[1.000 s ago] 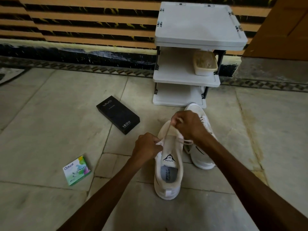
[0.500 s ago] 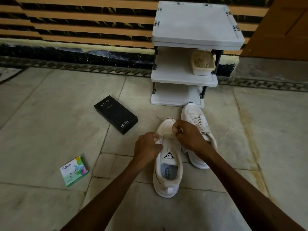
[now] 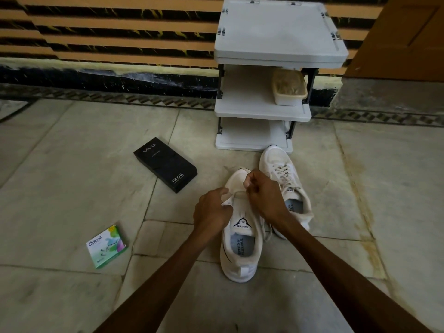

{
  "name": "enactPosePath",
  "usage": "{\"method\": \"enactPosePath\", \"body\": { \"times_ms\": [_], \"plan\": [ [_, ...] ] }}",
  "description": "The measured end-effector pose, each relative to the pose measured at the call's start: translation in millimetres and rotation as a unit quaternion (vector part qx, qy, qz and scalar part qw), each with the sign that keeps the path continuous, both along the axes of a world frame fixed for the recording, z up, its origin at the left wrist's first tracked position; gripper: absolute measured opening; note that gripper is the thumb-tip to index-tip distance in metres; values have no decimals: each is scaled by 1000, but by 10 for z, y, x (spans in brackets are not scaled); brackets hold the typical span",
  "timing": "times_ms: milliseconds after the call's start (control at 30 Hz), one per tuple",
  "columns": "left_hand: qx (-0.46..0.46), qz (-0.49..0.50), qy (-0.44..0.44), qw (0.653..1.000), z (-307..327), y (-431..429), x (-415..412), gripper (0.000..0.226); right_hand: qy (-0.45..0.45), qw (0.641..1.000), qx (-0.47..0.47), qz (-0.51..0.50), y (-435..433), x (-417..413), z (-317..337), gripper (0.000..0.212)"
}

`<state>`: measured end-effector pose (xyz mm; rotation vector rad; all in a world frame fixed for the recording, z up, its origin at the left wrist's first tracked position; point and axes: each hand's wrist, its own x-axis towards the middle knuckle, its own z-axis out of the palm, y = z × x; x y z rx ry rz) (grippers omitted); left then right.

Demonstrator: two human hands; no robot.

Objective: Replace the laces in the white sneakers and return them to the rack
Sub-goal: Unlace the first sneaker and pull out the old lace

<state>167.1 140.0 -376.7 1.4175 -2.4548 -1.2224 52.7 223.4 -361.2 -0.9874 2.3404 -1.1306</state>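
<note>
The black box (image 3: 165, 164) left of centre reads "vivo" and "120W"; the small green box (image 3: 107, 246) at lower left reads "Odonil". On the white sneaker (image 3: 240, 272) at centre, the tongue (image 3: 241, 223) says "SPEED" and the insole (image 3: 241, 246) "SPEED & FLEXIBLE".

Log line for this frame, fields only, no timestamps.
stage: lacing near sneaker | left hand: grips its eyelet edge | right hand: pinches lace | far sneaker: laced, on floor by rack

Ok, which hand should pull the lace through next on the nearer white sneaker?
Probably the right hand: it pinches the off-white lace over the front eyelets of the nearer white fabric sneaker, while the left hand grips its eyelet flap, steadying it.
</note>
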Motion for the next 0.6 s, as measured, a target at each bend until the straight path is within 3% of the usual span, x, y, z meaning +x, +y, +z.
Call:
{"method": "enactPosePath", "body": {
  "times_ms": [167,333,400,500,600],
  "plan": [
    [3,4,2,1000,-33,1,-6,41,112,987,98,56,-35,18,-25,11],
    [-8,12,-10,1000,-45,24,-30,40,123,988,85,48,-74,39,83,7],
    [-10,12,-14,1000,-40,29,-33,41,80,996,24,15,-95,22,185,15],
    [-3,1,-14,1000,-17,34,-42,41,-89,991,-102,7,-131,-52,451,17],
    [8,-12,-13,1000,17,26,-36,40,-171,975,-127,67,-156,-177,650,13]
  ]
}}
